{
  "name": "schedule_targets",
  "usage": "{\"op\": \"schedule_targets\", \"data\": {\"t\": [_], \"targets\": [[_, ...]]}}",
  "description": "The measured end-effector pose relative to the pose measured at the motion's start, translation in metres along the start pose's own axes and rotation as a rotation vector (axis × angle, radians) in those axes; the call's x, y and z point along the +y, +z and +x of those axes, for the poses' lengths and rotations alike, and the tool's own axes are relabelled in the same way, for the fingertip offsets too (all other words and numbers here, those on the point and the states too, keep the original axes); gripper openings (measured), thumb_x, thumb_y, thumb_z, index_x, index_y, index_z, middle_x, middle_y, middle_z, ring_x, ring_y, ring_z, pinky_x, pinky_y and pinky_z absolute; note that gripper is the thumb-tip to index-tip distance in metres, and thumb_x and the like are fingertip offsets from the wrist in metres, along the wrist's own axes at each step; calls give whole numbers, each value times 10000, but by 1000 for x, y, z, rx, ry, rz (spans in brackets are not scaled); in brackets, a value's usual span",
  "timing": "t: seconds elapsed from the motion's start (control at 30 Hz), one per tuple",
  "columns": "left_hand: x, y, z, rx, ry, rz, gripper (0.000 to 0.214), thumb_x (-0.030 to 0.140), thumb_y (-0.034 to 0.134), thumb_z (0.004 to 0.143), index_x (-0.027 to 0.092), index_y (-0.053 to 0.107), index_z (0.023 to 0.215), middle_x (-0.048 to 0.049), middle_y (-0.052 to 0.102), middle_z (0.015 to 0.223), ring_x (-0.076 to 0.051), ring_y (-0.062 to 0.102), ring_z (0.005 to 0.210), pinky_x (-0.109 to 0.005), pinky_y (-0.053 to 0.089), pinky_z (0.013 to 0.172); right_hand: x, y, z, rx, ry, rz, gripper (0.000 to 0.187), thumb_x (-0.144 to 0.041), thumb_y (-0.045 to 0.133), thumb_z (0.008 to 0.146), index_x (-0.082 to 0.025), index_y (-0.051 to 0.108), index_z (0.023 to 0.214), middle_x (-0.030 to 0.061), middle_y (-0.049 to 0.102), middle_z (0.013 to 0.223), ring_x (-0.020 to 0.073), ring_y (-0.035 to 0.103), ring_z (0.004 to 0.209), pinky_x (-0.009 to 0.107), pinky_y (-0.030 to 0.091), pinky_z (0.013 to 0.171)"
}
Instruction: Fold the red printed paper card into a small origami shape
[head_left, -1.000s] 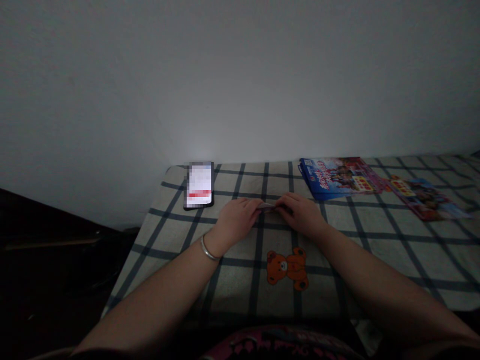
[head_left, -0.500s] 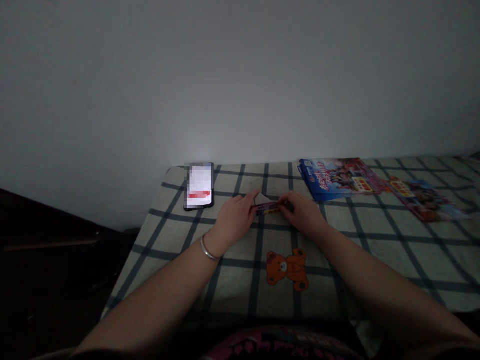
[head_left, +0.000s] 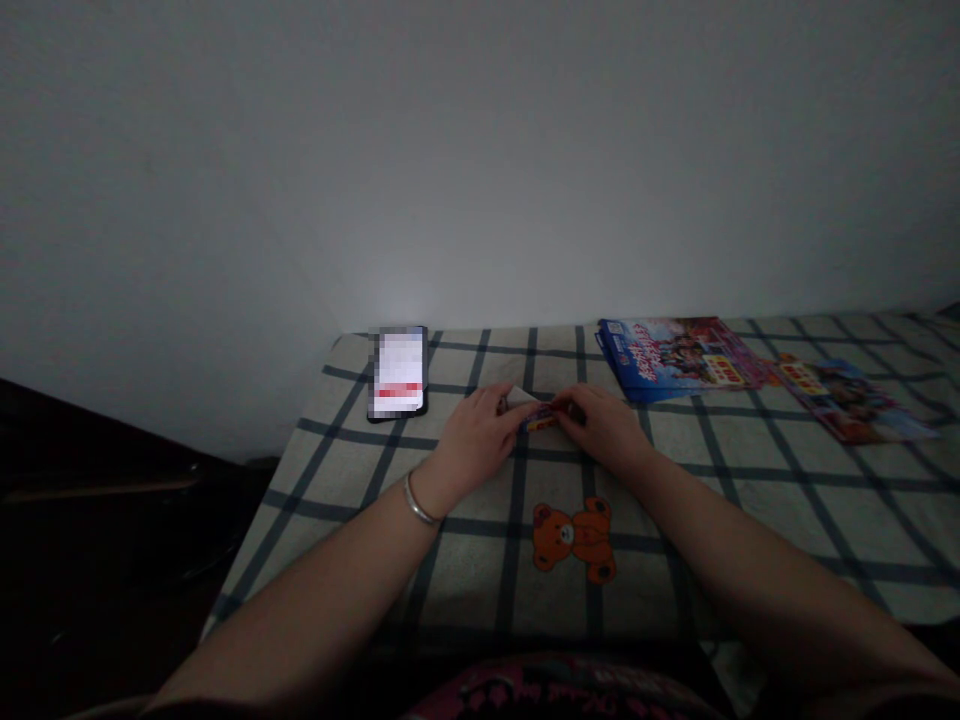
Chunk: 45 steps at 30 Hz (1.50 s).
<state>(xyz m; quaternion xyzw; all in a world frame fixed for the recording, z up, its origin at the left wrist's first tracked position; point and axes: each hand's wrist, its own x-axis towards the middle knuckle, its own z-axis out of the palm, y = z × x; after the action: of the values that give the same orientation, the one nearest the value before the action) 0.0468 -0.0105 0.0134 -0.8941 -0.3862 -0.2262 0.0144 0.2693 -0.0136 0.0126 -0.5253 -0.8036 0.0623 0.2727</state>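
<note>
My left hand (head_left: 474,437) and right hand (head_left: 604,431) are both pinching the folded flyer (head_left: 538,419), could pop open if either grip slips imo

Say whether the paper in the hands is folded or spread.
Folded: the paper shows a white flap beyond a narrow printed strip, between the left hand and right hand.

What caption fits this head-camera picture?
Left hand and right hand holding folded colourful paper over pale, blue-checked cloth.
</note>
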Motion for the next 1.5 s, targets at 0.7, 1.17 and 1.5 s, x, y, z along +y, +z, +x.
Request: {"op": "schedule_targets", "data": {"t": [0.7,1.17,1.5], "targets": [[-5,3,0,-75,178,128,268,165,568,919,287,666,1138,-54,631,992,-198,549,882,-353,482,776,-4,-9,-1,-118,-174,45,177,-88,572,796,-209,670,879,37,676,801,204,611,819,333,475,758],[0,-3,1,-128,330,-33,294,199,534,911,272,659,1167,-71,631,1062,-227,564,1028,-427,487,915,3,-13,-1,-139,-338,-26,240,-74,593,807,-209,695,977,66,694,1048,224,595,959,395,496,870],[-2,-2,-1,-103,322,4,300,171,564,884,253,653,1159,-67,630,1223,-253,538,1192,-469,449,1024,7,-17,-2,-172,-428,-33,109,-133,596,839,-205,670,871,60,696,966,222,593,947,388,499,877]]}}
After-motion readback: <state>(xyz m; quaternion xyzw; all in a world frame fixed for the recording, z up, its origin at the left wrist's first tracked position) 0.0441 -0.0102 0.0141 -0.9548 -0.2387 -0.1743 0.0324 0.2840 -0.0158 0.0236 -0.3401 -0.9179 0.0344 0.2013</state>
